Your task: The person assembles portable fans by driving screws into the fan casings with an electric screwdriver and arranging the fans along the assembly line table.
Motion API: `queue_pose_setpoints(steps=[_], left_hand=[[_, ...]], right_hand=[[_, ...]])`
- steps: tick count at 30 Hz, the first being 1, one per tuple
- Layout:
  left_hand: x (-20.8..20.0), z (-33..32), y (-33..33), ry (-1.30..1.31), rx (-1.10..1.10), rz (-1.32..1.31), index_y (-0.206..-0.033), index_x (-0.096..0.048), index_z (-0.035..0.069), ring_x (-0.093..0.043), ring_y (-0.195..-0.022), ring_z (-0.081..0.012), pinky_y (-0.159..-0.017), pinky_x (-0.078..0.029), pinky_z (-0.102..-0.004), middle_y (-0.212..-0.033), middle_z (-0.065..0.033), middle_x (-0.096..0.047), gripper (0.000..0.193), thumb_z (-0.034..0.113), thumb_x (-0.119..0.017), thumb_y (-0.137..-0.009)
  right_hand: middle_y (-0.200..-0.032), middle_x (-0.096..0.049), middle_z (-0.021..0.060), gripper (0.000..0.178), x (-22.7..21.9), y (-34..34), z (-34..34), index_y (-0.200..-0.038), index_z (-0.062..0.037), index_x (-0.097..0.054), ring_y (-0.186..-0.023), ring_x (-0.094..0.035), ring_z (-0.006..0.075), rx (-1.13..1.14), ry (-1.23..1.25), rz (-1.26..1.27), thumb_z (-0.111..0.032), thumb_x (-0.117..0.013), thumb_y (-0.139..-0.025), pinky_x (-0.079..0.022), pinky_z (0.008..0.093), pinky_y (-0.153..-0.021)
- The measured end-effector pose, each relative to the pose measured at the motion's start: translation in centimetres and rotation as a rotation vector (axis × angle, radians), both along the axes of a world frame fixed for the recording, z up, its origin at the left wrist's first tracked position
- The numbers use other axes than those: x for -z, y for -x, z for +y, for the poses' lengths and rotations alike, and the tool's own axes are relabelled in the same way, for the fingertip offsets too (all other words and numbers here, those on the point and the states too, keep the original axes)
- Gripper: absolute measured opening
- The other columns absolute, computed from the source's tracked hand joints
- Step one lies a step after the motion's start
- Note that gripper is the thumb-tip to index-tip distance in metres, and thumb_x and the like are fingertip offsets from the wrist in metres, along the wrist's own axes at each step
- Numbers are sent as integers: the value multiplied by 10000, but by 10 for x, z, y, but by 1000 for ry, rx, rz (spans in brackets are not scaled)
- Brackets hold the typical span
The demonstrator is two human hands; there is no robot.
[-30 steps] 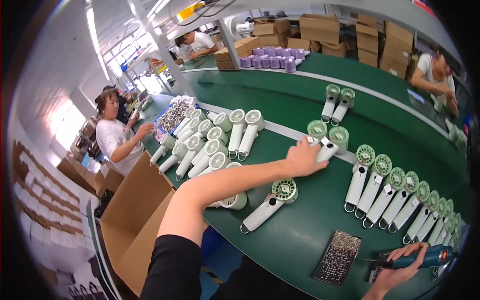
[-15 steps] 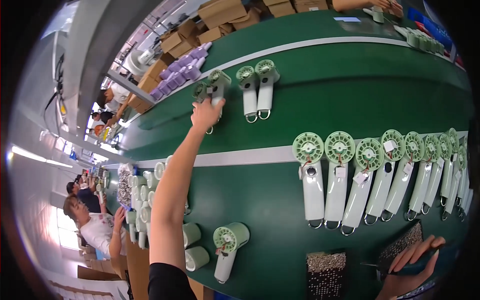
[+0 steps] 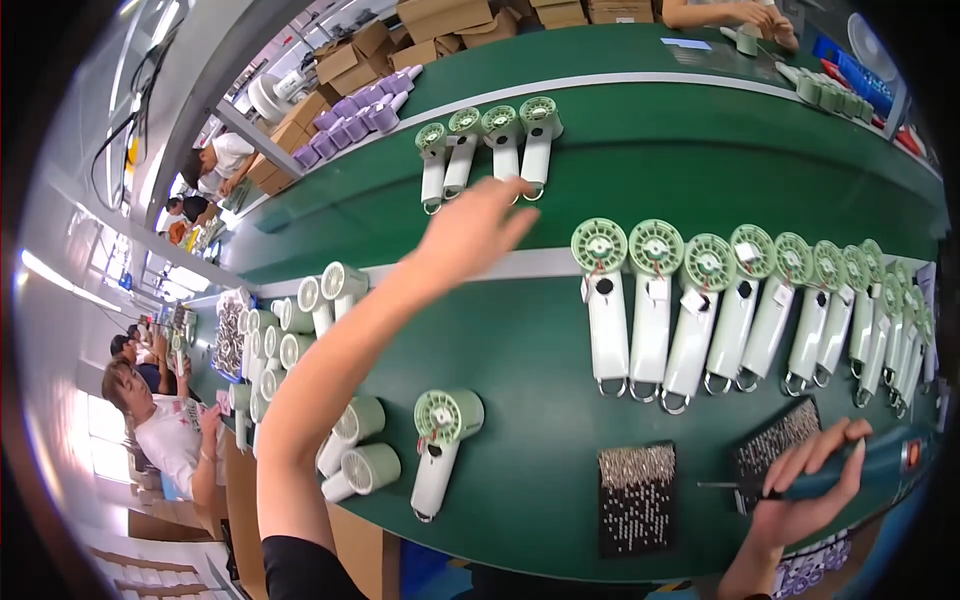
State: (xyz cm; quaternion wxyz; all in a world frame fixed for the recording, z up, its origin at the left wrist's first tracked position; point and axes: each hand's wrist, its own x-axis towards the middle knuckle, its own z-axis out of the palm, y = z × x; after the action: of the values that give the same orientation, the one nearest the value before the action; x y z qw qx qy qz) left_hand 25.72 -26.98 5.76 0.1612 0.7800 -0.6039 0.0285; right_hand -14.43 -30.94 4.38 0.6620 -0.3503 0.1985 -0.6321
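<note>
Two green fans (image 3: 431, 168) have left the left hand (image 3: 472, 232) since a moment ago; they now lie on the far green strip (image 3: 680, 150), beside two more, four in a row, heads away from us. The hand has drawn back a little, released, fingers loosely spread; they overlap the handle ends from here, and I cannot tell whether they touch. The right hand (image 3: 808, 495) is wrapped around a teal screwdriver (image 3: 905, 462), its bit pointing left. Just beside it is a black screw tray (image 3: 782, 438); another tray (image 3: 637, 500) sits to its left. Beyond the trays, a long row of fans (image 3: 609, 315) curves off rightward. One lone fan (image 3: 436, 470) lies nearer, left of centre. Further left are clustered pale fans (image 3: 345, 282) and a seated co-worker (image 3: 170, 440); purple parts (image 3: 362, 126) and cartons (image 3: 440, 25) stand across the strip.
</note>
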Motion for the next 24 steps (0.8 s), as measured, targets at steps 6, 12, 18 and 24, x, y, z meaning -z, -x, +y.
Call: queue_pose_setpoints(steps=[6, 12, 18, 24], left_hand=[[3, 25, 135, -300, 16, 106, -1088, -583, 63, -620, -895, -377, -761, -529, -452, -1134, -217, -500, 404, 402, -562, -870], [38, -1, 190, -257, -175, -117, -1141, -543, -15, -489, -1037, -372, -516, -543, -362, -1244, -220, -375, 686, 566, -576, -777], [43, 23, 162, -209, -133, -3, -1102, -555, -6, -487, -1043, -412, -700, -536, -443, -1269, -239, -353, 572, 381, -669, -698], [62, 48, 129, -145, -165, -33, -1175, -528, 78, -475, -1075, -437, -839, -461, -517, -1313, -333, -326, 597, 423, -696, -716]], right_hand=[[-629, -388, 20, 195, -14, -20, 15, -1014, -75, -439, -346, -345, 116, -1, -153, 11, -254, -365, -993, -323, 247, -302], [-671, -398, 1, 219, -6, 3, 22, -870, -56, -471, -447, -363, 77, -38, -13, 105, -254, -477, -961, -330, 210, -445], [-681, -406, 1, 198, -11, -2, 26, -908, -60, -486, -472, -370, 75, -15, -52, 90, -252, -489, -958, -330, 211, -461], [-605, -392, 6, 258, -18, -11, 25, -831, -76, -437, -365, -359, 96, 27, -90, 96, -284, -419, -983, -324, 225, -333]])
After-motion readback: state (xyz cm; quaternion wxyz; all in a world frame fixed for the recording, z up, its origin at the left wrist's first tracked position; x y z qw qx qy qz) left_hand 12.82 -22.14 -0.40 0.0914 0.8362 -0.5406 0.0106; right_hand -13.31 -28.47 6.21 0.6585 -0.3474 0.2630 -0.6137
